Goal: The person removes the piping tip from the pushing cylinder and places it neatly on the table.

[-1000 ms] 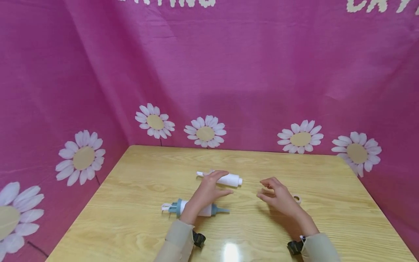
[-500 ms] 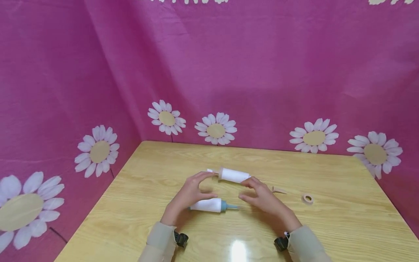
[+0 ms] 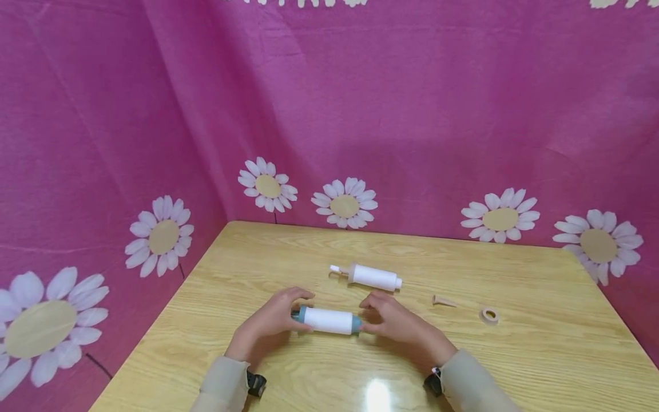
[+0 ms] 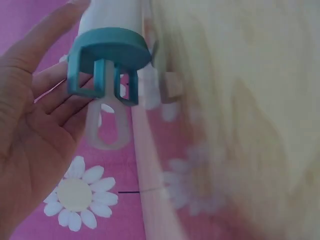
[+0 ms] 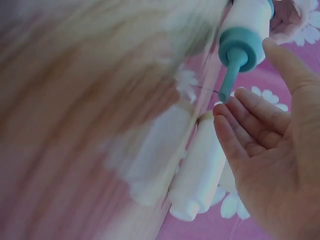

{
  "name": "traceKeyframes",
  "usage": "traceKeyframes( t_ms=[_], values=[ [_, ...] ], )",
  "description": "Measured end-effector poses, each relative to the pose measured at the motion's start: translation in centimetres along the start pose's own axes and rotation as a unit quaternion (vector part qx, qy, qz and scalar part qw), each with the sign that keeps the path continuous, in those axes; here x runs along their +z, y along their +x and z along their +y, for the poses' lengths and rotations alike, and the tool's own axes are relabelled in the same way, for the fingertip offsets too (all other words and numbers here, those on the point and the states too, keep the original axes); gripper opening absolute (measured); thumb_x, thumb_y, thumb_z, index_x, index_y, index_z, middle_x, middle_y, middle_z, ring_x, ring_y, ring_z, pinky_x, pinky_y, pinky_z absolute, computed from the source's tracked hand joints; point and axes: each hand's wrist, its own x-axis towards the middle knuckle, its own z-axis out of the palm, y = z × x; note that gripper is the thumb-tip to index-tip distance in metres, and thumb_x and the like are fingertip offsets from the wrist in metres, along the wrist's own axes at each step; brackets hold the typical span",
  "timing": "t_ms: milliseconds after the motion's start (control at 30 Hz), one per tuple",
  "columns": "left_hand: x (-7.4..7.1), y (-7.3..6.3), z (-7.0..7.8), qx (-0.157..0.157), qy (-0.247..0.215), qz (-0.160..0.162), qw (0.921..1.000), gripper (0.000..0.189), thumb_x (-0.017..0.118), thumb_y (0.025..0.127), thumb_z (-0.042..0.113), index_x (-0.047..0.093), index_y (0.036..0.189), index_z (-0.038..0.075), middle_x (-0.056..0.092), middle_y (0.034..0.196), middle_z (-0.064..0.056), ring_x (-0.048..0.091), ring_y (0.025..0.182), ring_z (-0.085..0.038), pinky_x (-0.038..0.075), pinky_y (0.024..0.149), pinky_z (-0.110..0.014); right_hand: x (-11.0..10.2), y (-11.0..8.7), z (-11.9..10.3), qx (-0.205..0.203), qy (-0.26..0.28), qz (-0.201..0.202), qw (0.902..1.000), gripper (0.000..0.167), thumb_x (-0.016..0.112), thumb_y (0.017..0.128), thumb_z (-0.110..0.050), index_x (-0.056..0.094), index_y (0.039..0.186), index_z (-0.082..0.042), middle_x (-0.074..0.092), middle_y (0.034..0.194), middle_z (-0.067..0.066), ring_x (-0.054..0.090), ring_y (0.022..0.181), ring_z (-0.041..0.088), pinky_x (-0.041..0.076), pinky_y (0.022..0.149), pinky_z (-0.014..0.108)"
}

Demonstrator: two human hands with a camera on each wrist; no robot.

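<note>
An icing syringe (image 3: 329,321) with a white barrel, teal ends and a long teal nozzle (image 5: 231,75) lies on the wooden table between my hands. My left hand (image 3: 270,317) curves loosely about its handle end, thumb along the near side; the left wrist view shows the teal finger grips (image 4: 112,55) and a pale plunger loop (image 4: 108,125) beside the palm. At the nozzle end, my right hand (image 3: 401,326) has its fingers spread, the thumb tip close to the teal cap and the other fingertips near the nozzle, which this hand hides in the head view.
Behind lies a second syringe (image 3: 374,277), white with a tan collar and plunger. Right of it are a small tan cone nozzle (image 3: 444,301) and a tan ring (image 3: 489,316). A pink flowered cloth (image 3: 412,114) hangs behind the table (image 3: 540,355).
Both hands have come from above the table, beside the far syringe, down and nearer to the two ends of the teal syringe. The head view has shifted slightly.
</note>
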Motion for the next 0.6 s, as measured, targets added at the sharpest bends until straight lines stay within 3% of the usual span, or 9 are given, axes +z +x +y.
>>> traceKeyframes(
  t_ms=[167,333,433,600],
  values=[
    [0.12,-0.29,-0.67,0.009,0.008,-0.018,0.9998,0.059,0.086,0.075,0.027,0.062,0.123,0.003,0.066,0.123,-0.011,0.063,0.11,-0.026,0.054,0.094,-0.039,0.2,0.26,-0.24,-0.002,0.004,-0.03,0.9995,0.034,0.073,0.088,-0.029,0.064,0.106,-0.002,0.06,0.1,0.004,0.054,0.092,0.012,0.052,0.083,0.029],
    [0.4,-0.43,-0.98,-0.004,-0.024,-0.027,0.9993,0.051,0.085,0.075,0.022,0.064,0.118,0.005,0.068,0.119,-0.01,0.064,0.108,-0.025,0.054,0.092,-0.036,0.39,0.48,-0.22,-0.017,0.002,-0.045,0.9988,0.025,0.071,0.09,-0.024,0.065,0.102,-0.004,0.062,0.095,0.002,0.049,0.084,0.006,0.047,0.073,0.02],
    [0.49,-0.36,-0.97,-0.005,-0.035,-0.024,0.9991,0.049,0.085,0.075,0.022,0.064,0.116,0.005,0.068,0.118,-0.01,0.065,0.109,-0.025,0.054,0.092,-0.037,0.33,0.53,-0.27,-0.027,0.004,-0.045,0.9986,0.022,0.07,0.091,-0.022,0.066,0.102,-0.003,0.063,0.093,0.001,0.049,0.082,0.004,0.046,0.07,0.019],
    [0.42,-0.31,-0.84,-0.003,-0.05,-0.008,0.9987,0.05,0.085,0.076,0.022,0.064,0.118,0.006,0.069,0.119,-0.01,0.065,0.11,-0.024,0.054,0.092,-0.036,0.06,0.28,-0.5,-0.006,0.038,-0.027,0.9989,0.021,0.071,0.09,-0.019,0.065,0.101,-0.002,0.064,0.095,0.004,0.056,0.084,0.008,0.052,0.073,0.021]
  ],
)
